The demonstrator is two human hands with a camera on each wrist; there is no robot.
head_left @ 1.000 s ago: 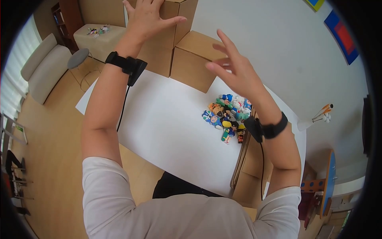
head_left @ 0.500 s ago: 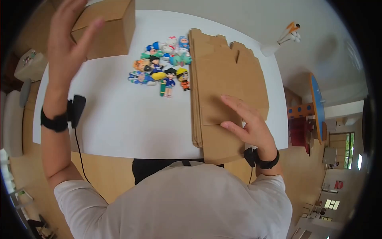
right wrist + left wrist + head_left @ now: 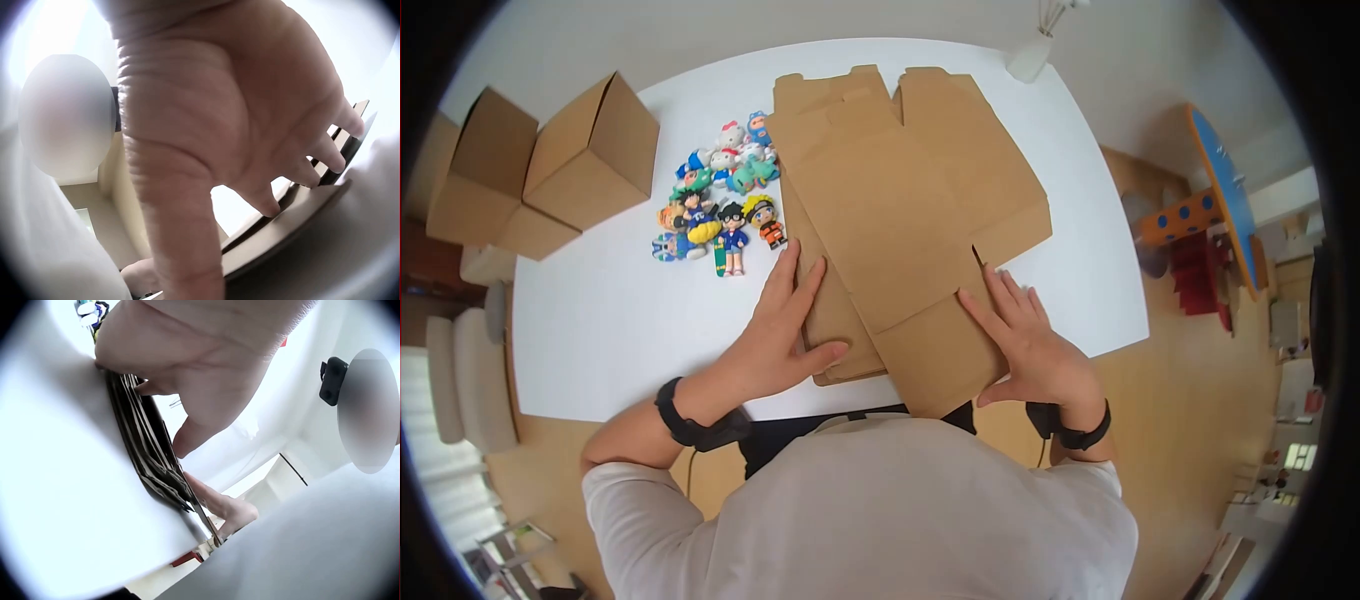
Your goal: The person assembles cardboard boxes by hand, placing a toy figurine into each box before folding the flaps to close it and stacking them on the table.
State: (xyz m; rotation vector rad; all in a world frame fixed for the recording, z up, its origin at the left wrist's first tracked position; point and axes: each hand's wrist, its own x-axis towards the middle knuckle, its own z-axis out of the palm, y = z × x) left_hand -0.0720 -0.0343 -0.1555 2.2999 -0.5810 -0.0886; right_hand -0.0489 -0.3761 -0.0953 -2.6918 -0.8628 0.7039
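Observation:
A flattened cardboard box (image 3: 920, 190) lies turned at an angle on top of a stack of folded cardboard (image 3: 835, 325). The left hand (image 3: 775, 335) rests along the stack's left edge, fingers extended and thumb over the top. On the other side, the right hand (image 3: 1045, 350) touches the top piece's right edge with spread, fairly straight fingers. From the left wrist view, the stack's layered edges (image 3: 140, 434) show under the left hand. The right wrist view has the right fingertips (image 3: 269, 206) at the cardboard's edge, with the thumb apart from them.
Several small toy figures (image 3: 735, 235) lie left of the stack on the white table (image 3: 620, 330). Two brown cardboard boxes (image 3: 595, 160) stand at the back left. A white vase (image 3: 1028, 58) with stems is at the back right.
Both hands have come down onto the cardboard, the left one from the raised position by the boxes. The top flattened box has turned at an angle over the stack. The head view has shifted.

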